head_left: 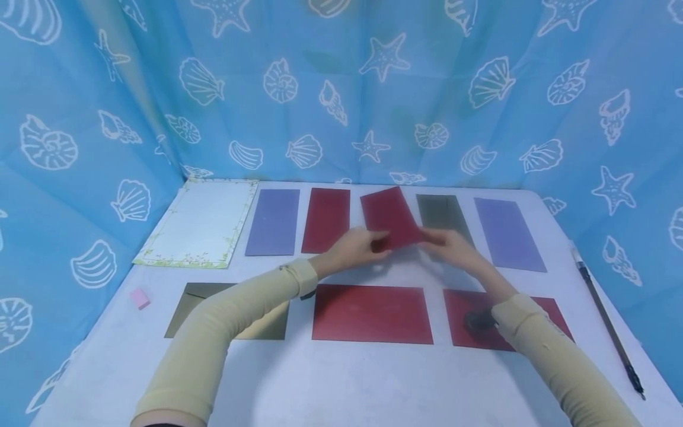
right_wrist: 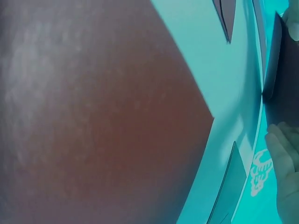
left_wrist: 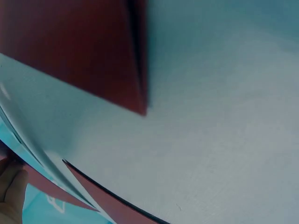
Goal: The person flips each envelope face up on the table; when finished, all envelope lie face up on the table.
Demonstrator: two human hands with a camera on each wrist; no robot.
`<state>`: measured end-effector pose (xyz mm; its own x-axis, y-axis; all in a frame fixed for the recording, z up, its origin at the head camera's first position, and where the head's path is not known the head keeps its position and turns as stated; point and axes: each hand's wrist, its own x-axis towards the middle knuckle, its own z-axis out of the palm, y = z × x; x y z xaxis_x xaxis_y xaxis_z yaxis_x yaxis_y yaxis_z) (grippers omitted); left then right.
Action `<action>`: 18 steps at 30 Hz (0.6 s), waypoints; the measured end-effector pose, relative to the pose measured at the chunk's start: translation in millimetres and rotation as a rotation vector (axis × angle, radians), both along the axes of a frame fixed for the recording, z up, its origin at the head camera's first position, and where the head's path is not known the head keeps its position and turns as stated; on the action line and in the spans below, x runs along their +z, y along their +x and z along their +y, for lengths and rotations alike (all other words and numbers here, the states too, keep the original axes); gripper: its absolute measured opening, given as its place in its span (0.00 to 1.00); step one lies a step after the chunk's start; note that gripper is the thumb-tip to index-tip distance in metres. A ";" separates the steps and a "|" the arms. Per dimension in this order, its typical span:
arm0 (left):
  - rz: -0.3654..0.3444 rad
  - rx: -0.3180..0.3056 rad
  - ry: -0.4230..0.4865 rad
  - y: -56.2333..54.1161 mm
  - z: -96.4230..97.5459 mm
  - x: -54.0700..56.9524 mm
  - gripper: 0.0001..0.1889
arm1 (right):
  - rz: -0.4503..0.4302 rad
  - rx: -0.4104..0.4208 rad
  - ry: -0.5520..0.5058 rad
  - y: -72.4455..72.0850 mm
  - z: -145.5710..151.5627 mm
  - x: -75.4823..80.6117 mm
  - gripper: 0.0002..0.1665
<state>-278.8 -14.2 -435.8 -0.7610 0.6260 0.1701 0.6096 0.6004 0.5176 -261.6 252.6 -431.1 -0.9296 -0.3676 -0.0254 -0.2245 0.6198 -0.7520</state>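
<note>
Here you are with the held red envelope [head_left: 393, 218] up between both hands, over the far row on the surface [head_left: 368, 379]. Your left hand [head_left: 356, 248] has its thumb and fingers closed about the near left corner, and your right hand [head_left: 450, 244] pinches the near right corner — both drawn in on the edge, neither spread wide.

Look at the lie of it: the long axis runs away from you, the far end leaning left, the near end swung right toward your right hand. A shadow falls on the surface below the near end; whether the far end touches down, you can't tell from here.

Just left of it lies the upright red envelope [head_left: 326, 219], then the left purple envelope [head_left: 272, 222] and a sheet of paper [head_left: 197, 220] with a floral border. To its right sit the grey envelope [head_left: 441, 212] and the right purple envelope [head_left: 509, 234].

Nearer you, three lie crosswise — the gold envelope [head_left: 267, 326] partly under your left sleeve, the middle red envelope [head_left: 372, 314], and the right red envelope [head_left: 463, 302] partly behind your right forearm. A pink block [head_left: 140, 298] sits far left, a brush [head_left: 605, 320] far right.
</note>
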 end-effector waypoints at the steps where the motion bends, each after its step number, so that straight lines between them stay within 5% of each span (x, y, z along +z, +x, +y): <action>1: 0.012 -0.003 -0.002 1.4 -0.6 -0.1 0.30 | 0.002 0.002 -0.015 0.6 -0.8 0.5 0.36; 9: 0.111 -0.006 0.012 11.7 -2.8 -3.8 0.31 | 0.032 0.023 -0.078 6.5 -11.8 9.7 0.33; 18: 0.110 0.051 0.063 26.3 -1.0 4.3 0.32 | 0.127 0.097 -0.134 5.0 -29.3 20.5 0.33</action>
